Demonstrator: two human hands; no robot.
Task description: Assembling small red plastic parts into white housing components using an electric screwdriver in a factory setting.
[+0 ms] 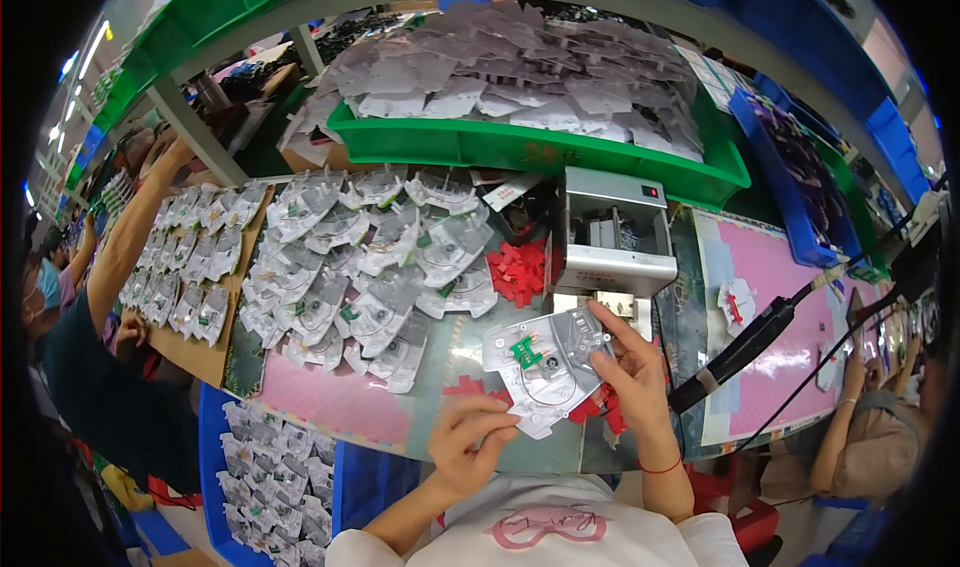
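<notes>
A white and clear plastic housing (548, 387) is tilted over the near edge of the bench, held between both hands. On its face sit a small green circuit board (524, 353) and a thin dark wire. My left hand (468, 441) pinches its lower left edge between thumb and fingers. Gripping the right side, my right hand (636, 379) has its thumb on the grey, clear part and its fingers behind. Small red pieces (604, 407) lie beneath the housing, with a bigger red pile (517, 272) beyond it.
Similar housings (370, 297) overlap at the left, and more fill a blue crate (212, 447) below. A grey metal machine (615, 267) stands ahead, before a green bin (440, 145) of plastic parts. A black cable arm (740, 352) crosses the right side. Co-workers sit on both sides.
</notes>
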